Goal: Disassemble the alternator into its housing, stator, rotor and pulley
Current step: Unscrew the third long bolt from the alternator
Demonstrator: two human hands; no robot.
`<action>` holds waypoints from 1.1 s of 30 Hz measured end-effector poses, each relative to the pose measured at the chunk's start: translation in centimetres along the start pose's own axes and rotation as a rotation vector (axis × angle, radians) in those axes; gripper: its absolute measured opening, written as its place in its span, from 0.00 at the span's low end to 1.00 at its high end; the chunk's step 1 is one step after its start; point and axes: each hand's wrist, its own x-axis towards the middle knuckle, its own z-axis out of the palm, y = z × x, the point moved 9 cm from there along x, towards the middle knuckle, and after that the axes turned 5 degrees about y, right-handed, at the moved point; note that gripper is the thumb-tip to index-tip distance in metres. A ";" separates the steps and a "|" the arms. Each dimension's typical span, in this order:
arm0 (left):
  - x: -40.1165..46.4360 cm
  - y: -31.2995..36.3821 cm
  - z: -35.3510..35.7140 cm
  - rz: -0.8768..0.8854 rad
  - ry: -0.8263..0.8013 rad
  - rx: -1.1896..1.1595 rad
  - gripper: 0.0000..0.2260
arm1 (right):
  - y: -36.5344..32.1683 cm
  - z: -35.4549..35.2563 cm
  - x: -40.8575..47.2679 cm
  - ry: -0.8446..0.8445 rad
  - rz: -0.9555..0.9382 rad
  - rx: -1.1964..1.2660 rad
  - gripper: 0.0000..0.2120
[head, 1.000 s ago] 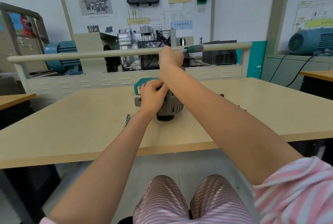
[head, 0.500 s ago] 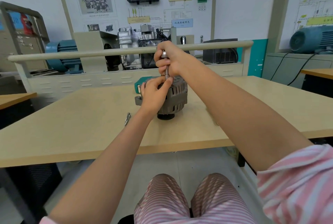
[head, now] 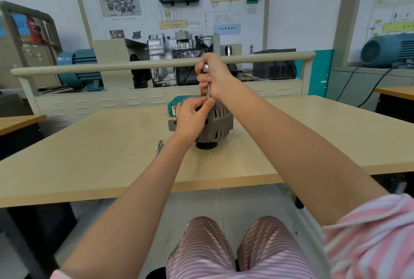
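Note:
A grey slotted alternator (head: 218,125) stands upright on the wooden table (head: 291,139), its dark pulley (head: 206,145) facing down against the tabletop. My right hand (head: 215,74) grips a metal driver tool (head: 208,86) held vertically over the alternator's top. My left hand (head: 192,117) wraps the left upper side of the housing, its fingertips pinching near the tool's lower end. The top face of the alternator is hidden by both hands.
Two small metal bolts (head: 159,147) lie on the table left of the alternator. A teal box (head: 173,106) sits just behind it. A beige rail (head: 134,65) and training rig with engine parts stand beyond the table's far edge.
My right hand swung the tool from a raised, sideways position to vertical over the alternator. The left hand stayed on the housing.

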 end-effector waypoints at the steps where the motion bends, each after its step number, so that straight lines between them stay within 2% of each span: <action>1: 0.0 0.0 0.0 0.000 0.008 -0.002 0.08 | -0.2 -0.5 0.0 0.076 -0.042 0.012 0.11; 7: 0.6 -1.3 -0.3 -0.071 0.048 0.001 0.21 | -0.9 -2.6 -1.1 0.463 -0.262 0.089 0.01; 9: 0.5 -1.7 -0.2 -0.110 0.054 0.008 0.24 | -0.8 -2.9 -1.3 0.527 -0.295 0.157 0.04; 12: 0.5 -1.6 -0.2 -0.101 0.050 0.017 0.26 | -0.9 -2.9 -1.3 0.528 -0.296 0.169 0.04; 17: 0.5 -0.8 0.2 -0.035 -0.015 -0.005 0.15 | -0.8 -1.2 0.1 0.334 -0.168 -0.052 0.10; 19: 0.4 -0.5 0.3 -0.021 -0.045 0.005 0.13 | -0.5 -0.5 0.4 0.217 -0.088 -0.079 0.04; 25: 0.3 -0.3 0.6 0.005 -0.095 0.039 0.14 | 0.5 1.0 0.1 -0.180 0.141 -0.138 0.12; 29: 0.4 -0.2 0.6 0.007 -0.109 0.035 0.10 | 0.7 1.6 -0.1 -0.284 0.208 -0.137 0.12; 33: 0.4 -0.4 0.4 0.001 -0.086 0.024 0.10 | 0.7 1.6 -0.2 -0.279 0.186 -0.104 0.12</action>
